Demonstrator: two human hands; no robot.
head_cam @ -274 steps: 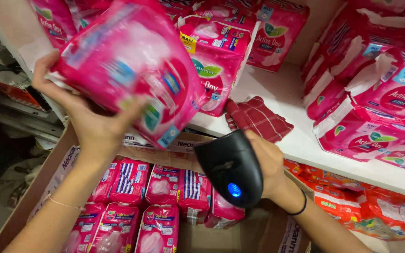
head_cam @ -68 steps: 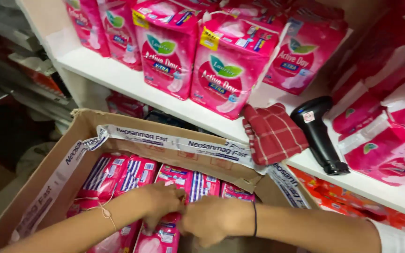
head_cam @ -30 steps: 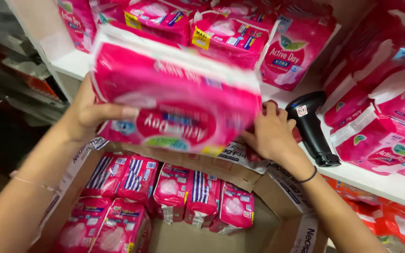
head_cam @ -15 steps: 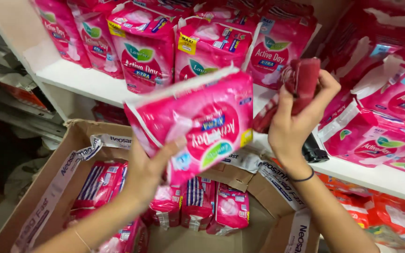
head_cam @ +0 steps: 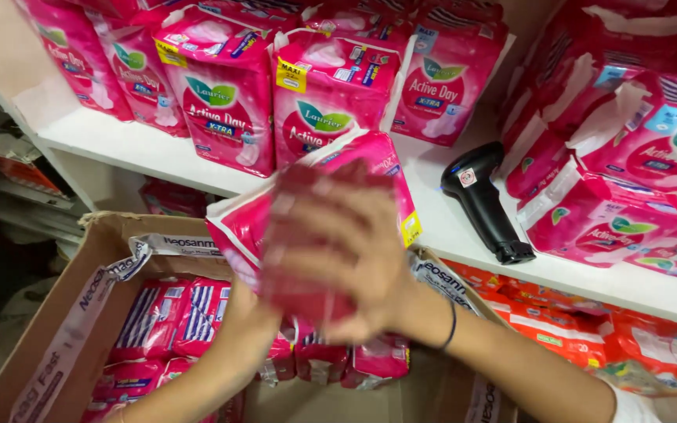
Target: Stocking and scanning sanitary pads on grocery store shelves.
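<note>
The work looked partly done: one pink pack (head_cam: 315, 204) was lifted above the cardboard box (head_cam: 80, 305) in the near middle, the left hand (head_cam: 248, 313) gripping it from below with fingers hidden behind it, and the blurred right hand (head_cam: 346, 258) pressing a dark red cloth (head_cam: 307, 235) flat against its front, fingers closed over the cloth. Many packs still lay in the box (head_cam: 174, 321), while the white shelf (head_cam: 135, 149) beyond already carried upright packs (head_cam: 221, 94). A black handheld scanner (head_cam: 483, 200) lay on the shelf to the right among piled packs (head_cam: 636, 157), leaving little free room there.
</note>
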